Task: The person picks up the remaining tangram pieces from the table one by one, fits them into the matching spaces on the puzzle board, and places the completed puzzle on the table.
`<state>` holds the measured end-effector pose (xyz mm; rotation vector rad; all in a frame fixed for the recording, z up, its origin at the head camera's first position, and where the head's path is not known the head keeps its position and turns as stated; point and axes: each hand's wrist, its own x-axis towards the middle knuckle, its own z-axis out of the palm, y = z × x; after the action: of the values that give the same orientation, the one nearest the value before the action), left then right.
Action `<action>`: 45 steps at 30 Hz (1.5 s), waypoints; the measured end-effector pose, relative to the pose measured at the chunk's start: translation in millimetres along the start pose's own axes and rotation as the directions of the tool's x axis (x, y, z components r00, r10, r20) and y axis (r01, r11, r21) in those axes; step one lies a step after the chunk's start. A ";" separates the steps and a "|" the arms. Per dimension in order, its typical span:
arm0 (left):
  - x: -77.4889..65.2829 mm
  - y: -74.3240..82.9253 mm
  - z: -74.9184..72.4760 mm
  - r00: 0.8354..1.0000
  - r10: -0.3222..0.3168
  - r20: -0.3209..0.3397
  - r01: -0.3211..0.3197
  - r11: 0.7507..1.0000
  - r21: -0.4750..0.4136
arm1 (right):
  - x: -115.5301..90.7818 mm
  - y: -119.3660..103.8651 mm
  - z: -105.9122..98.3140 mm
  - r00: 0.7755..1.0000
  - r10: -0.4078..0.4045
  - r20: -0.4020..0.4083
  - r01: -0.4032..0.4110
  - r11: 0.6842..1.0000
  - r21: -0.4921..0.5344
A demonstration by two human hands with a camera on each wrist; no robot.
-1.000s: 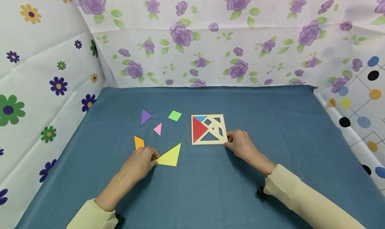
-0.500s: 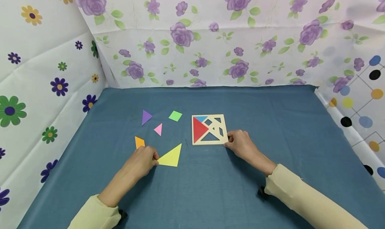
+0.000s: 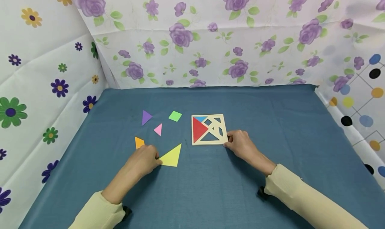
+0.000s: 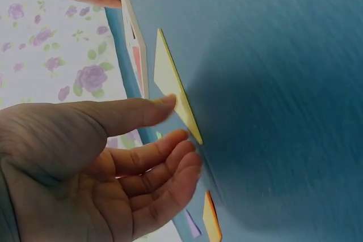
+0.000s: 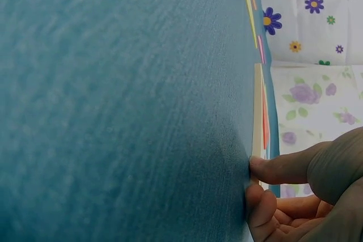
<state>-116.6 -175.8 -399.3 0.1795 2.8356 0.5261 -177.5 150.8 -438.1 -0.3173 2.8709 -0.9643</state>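
Observation:
A yellow triangle (image 3: 172,156) lies on the blue cloth, its left corner at the thumb of my left hand (image 3: 143,160). In the left wrist view a gap shows between that hand's thumb and its loosely bent fingers (image 4: 161,160), with the yellow triangle (image 4: 170,77) just beyond. My right hand (image 3: 242,144) pinches the near right corner of a square wooden tangram tray (image 3: 207,144); the right wrist view shows the thumb on its edge. In the tray sit a red triangle (image 3: 198,130) and a blue triangle (image 3: 200,118), among several bare cut-outs.
Loose tangram pieces lie left of the tray: a purple triangle (image 3: 146,117), a green square (image 3: 175,116), a pink triangle (image 3: 158,129) and an orange piece (image 3: 139,142) partly hidden by the left hand. Flowered sheets (image 3: 210,55) stand behind the blue cloth (image 3: 240,195).
My left hand has shifted slightly right, and its thumb now overlaps more of the yellow triangle's left corner. The right hand and tray stay put.

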 end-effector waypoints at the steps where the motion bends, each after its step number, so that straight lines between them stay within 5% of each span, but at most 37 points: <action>1: 0.4 2.1 0.9 1.000 -0.009 0.000 0.009 1.000 -0.001 | 0.1 0.2 0.2 1.000 0.000 0.001 0.000 1.000 0.000; 16: 4.8 18.0 19.7 0.997 0.037 -0.062 -0.032 0.996 0.080 | 0.5 -0.6 1.0 1.000 -0.011 -0.003 0.011 1.000 -0.001; 34: 12.5 27.8 23.3 0.996 0.085 -0.020 -0.082 0.991 0.102 | 0.8 0.5 0.5 1.000 -0.023 -0.003 0.023 1.000 0.000; 45: 14.9 39.6 23.3 0.998 0.057 -0.003 -0.056 0.991 0.119 | -0.5 5.0 -3.5 0.997 -0.071 0.001 0.071 0.997 -0.006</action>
<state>-121.7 -128.7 -409.2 0.2812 2.8765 0.3698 -178.4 156.8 -438.3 -0.4236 2.8799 -0.9668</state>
